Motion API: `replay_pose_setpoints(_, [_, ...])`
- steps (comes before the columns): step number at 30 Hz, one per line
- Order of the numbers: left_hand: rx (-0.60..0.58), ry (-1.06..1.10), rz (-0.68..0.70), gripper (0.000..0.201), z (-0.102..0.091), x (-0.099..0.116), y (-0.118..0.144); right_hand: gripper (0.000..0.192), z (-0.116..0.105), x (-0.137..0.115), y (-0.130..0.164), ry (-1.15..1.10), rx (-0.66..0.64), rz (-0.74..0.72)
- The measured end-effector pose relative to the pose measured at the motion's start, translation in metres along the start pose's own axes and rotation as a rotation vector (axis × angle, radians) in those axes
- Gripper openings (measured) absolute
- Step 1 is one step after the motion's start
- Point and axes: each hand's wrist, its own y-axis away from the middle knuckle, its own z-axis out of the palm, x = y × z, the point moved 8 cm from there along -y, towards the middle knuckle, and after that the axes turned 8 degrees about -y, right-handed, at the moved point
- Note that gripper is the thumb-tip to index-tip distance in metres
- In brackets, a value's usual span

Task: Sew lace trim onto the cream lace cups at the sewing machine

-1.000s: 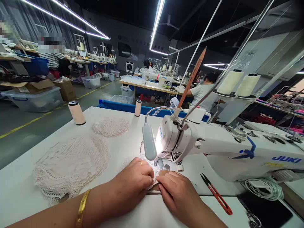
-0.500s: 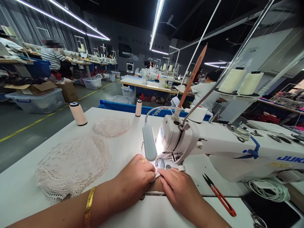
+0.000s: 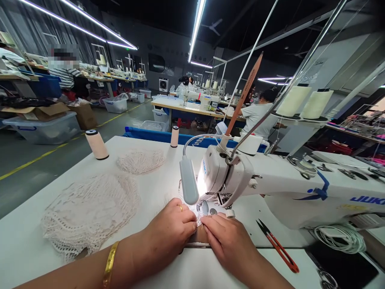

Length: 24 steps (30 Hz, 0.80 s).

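Just in front of the presser foot of a white sewing machine (image 3: 216,168), a small piece of white lace (image 3: 199,214) lies under a bright lamp (image 3: 189,180). My left hand (image 3: 173,226), with a ring and a gold bracelet, pinches the lace's left side, fingers closed. On its right side my right hand (image 3: 227,237) grips the lace between thumb and fingertips. Both hands rest close together on the machine bed. Much of the lace is hidden behind the fingers and lamp head. Orange-handled thread snips (image 3: 278,247) lie right of my right hand.
Left on the white table are a large lace pile (image 3: 90,212) and a smaller lace pile (image 3: 140,161). Two pink thread cones, one on the left (image 3: 96,145) and one at the back (image 3: 175,137), stand upright. A coiled white cable (image 3: 339,240) lies right. Several co-workers sit farther off.
Both hands stay at the lace with nearly the same grip; my left hand has shifted very slightly. The view has moved a little. Nothing was picked up or let go.
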Motion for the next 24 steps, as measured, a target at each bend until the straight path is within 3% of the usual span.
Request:
replay_pose_setpoints(5, [0.011, -0.022, -0.001, 0.018, -0.001, -0.001, -0.001, 0.030, 0.001, 0.002, -0.003, 0.028, 0.001, 0.009])
replay_pose_setpoints(12, [-0.069, -0.035, -0.042, 0.018, 0.003, -0.005, -0.004, 0.029, 0.003, 0.009, -0.007, 0.068, -0.013, 0.076])
replay_pose_setpoints(24, [-0.035, -0.056, -0.072, 0.018, 0.000, -0.009, -0.013, 0.027, 0.001, 0.014, -0.011, 0.075, 0.014, 0.134])
